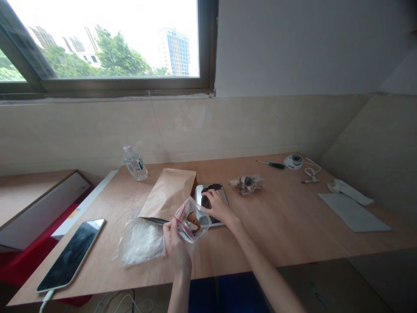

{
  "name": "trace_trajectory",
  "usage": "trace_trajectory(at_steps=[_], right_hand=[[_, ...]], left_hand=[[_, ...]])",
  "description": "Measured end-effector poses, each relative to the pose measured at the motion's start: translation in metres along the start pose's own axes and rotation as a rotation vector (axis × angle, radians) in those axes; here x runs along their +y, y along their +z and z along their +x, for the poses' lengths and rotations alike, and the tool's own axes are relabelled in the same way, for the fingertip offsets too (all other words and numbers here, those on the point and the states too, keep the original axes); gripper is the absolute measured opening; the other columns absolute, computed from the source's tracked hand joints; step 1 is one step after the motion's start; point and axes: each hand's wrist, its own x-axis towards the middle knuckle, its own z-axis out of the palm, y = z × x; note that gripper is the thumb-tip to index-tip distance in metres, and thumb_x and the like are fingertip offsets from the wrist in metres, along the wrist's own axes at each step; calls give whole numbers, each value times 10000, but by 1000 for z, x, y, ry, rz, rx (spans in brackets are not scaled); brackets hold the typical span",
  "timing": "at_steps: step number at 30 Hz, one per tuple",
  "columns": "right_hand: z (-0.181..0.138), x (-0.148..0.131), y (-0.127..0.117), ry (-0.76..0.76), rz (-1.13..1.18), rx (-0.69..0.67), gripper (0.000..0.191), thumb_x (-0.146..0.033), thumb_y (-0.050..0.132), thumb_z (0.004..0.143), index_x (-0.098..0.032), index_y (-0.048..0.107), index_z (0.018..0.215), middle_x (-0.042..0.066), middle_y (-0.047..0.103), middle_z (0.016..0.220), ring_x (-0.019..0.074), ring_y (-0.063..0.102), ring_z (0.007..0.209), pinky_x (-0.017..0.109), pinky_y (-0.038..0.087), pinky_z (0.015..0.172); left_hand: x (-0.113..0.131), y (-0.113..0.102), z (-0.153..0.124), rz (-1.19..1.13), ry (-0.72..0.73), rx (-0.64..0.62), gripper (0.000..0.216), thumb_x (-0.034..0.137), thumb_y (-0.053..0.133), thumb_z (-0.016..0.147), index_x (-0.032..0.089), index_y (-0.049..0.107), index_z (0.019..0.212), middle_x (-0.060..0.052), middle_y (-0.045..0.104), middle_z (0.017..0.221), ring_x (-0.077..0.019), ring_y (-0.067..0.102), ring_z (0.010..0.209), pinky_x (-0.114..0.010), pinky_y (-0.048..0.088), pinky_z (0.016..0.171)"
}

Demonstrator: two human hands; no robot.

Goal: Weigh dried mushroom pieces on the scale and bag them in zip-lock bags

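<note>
My left hand [175, 239] grips the edge of a small clear zip bag [202, 221] with a red seal line. Inside the bag lie brown, curled dried pieces [193, 222]. My right hand [217, 206] is just behind the bag, its fingers closed on a dark dried piece [205, 201]. Beneath that hand is a flat, light-coloured device like a kitchen scale [224, 196], with more dark pieces [214, 187] along its far side. The bag and my right hand hide much of the device. A brown paper pouch [172, 191] lies left of it, its dark-lined opening facing me.
Several clear plastic bags [143, 243] are stacked left of my left hand. A large phone [73, 254] with a cable lies farther left. Behind stand a water bottle [135, 164], a filled clear bag [246, 184], a screwdriver [276, 165] and a white dome camera [293, 161].
</note>
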Motion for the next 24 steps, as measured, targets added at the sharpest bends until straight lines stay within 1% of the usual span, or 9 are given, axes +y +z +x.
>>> trace_trajectory(at_steps=[3, 6, 10, 12, 14, 16, 18, 21, 24], right_hand=[[0, 3, -1, -4, 127, 29, 263, -162, 561, 792, -185, 556, 1054, 78, 538, 1026, 212, 536, 994, 368, 434, 909], [1, 6, -2, 8, 238, 50, 187, -143, 508, 828, -186, 580, 995, 66, 549, 999, 184, 560, 959, 341, 440, 887], [1, 2, -10, 79, 379, 116, 131, -197, 533, 833, -183, 624, 927, 59, 604, 948, 174, 579, 897, 320, 461, 815], [2, -7, -21, 146, 493, 177, 152, -259, 555, 829, -187, 629, 940, 51, 630, 930, 161, 584, 825, 295, 472, 741], [4, -19, -36, 207, 654, 208, 212, -322, 569, 823, -182, 617, 975, 42, 642, 901, 137, 577, 721, 267, 472, 654], [6, -33, -53, 215, 789, 169, 255, -353, 581, 814, -179, 605, 999, 35, 646, 900, 116, 563, 657, 245, 462, 595], [7, -50, -67, 154, 816, 81, 240, -341, 594, 808, -188, 616, 991, 32, 649, 941, 119, 577, 709, 237, 462, 612], [3, -73, -83, 39, 657, -40, 175, -282, 602, 812, -208, 648, 964, 24, 640, 964, 138, 581, 839, 250, 463, 708], [-3, -90, -93, -50, 518, -145, 215, -257, 605, 821, -238, 645, 1031, 26, 606, 1014, 134, 577, 860, 270, 464, 782]], left_hand=[[-1, 1, -1, 26, -17, 10, 178, 345, 543, 810, 198, 487, 727, -8, 642, 821, -195, 627, 902, -362, 455, 868], [-4, -1, 1, 67, -29, 11, 189, 365, 559, 794, 195, 494, 745, 0, 616, 788, -188, 622, 853, -346, 459, 833], [-10, -3, 4, 94, -28, -7, 213, 393, 558, 790, 189, 501, 774, 6, 599, 769, -171, 614, 786, -321, 462, 775], [-11, -3, 5, 114, -34, -16, 236, 414, 559, 787, 185, 506, 788, 10, 593, 753, -161, 605, 738, -308, 462, 735], [-12, -2, 6, 135, -42, -29, 263, 437, 562, 781, 180, 510, 800, 16, 586, 735, -151, 593, 697, -295, 458, 699], [-12, -1, 7, 147, -48, -41, 282, 454, 563, 778, 178, 513, 807, 24, 576, 711, -141, 579, 663, -283, 451, 671], [-12, 1, 9, 148, -49, -45, 286, 457, 562, 778, 178, 513, 811, 31, 568, 692, -134, 568, 640, -273, 446, 653], [-12, 5, 11, 128, -48, -33, 259, 438, 550, 796, 184, 511, 825, 31, 577, 707, -133, 575, 659, -270, 452, 661], [-13, 7, 12, 56, -29, -6, 210, 397, 520, 837, 190, 496, 867, 2, 621, 811, -148, 619, 778, -298, 470, 747]])
